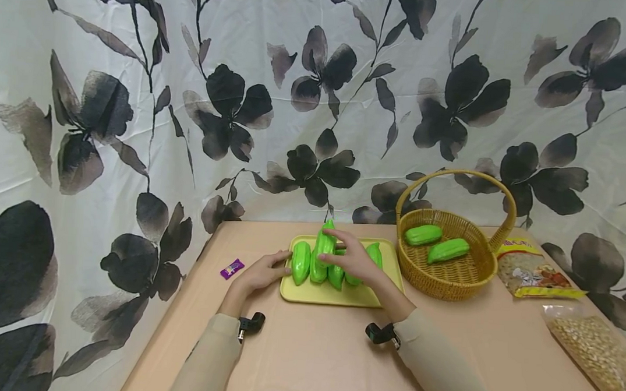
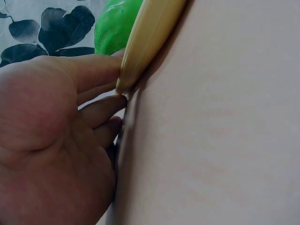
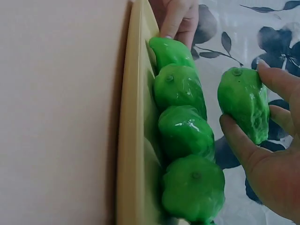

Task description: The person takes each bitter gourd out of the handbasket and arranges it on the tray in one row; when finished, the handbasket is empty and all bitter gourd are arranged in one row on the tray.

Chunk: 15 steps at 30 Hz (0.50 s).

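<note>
My right hand (image 1: 353, 257) grips a shiny green bitter melon (image 3: 241, 101) between thumb and fingers, raised above the yellow tray (image 1: 334, 299). More green bitter melons (image 1: 301, 261) lie side by side in the tray, partly hidden by the right hand in the head view. At the tray's left end is my left hand (image 1: 261, 274). In the left wrist view its thumb and fingers pinch the tray's rim (image 2: 149, 44), with the fingertips partly hidden behind it.
To the tray's right stands a wicker basket (image 1: 445, 290) with a tall handle, two green bitter melons (image 1: 449, 250) inside. Beside it lie a red-and-yellow food packet (image 1: 537, 269) and a clear bag of pale grains (image 1: 589, 350). A small purple packet (image 1: 232, 268) lies left of the tray.
</note>
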Motion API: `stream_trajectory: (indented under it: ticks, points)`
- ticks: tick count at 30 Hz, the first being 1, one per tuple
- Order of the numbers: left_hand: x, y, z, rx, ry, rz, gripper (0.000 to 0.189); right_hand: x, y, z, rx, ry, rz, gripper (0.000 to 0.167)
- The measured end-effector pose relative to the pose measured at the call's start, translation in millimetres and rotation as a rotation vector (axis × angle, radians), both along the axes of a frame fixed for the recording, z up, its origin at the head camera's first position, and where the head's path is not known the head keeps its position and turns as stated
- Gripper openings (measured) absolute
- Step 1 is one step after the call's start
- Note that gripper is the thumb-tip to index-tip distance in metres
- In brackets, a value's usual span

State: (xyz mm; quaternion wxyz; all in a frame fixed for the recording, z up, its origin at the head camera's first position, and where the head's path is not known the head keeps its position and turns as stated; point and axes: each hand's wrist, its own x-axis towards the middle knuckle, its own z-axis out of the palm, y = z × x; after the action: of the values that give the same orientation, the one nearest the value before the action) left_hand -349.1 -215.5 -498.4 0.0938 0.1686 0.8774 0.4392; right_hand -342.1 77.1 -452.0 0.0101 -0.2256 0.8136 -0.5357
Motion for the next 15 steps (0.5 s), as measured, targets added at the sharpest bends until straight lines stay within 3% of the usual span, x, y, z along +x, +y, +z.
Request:
stream_trajectory:
  ticks: [15]
  points:
    - [-1.2,-0.2,-0.6,0.016,-0.010,0.000,0.062,-18.8,-23.1,9.0,0.130,-0.013,0.066,0.069]
